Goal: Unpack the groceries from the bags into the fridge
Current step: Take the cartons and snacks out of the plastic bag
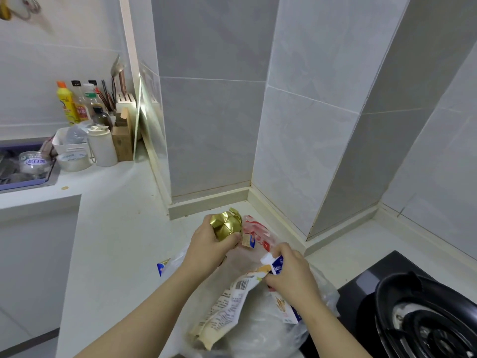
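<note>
A clear plastic grocery bag (260,329) lies on the white counter (116,241) in front of me. My left hand (209,246) grips a gold foil packet (227,224) above the bag's far end. My right hand (291,275) holds a white and blue carton (275,263) by its top, over the bag. A beige printed packet (224,308) lies across the bag between my forearms. A red and white packet (255,233) sits behind the gold one. The fridge is not in view.
A black gas hob (418,311) with a burner stands at the lower right. Bottles (74,104), a white jug (103,146), a knife block (124,135) and a sink (23,164) crowd the back left. Tiled walls (211,112) close the corner behind the bag.
</note>
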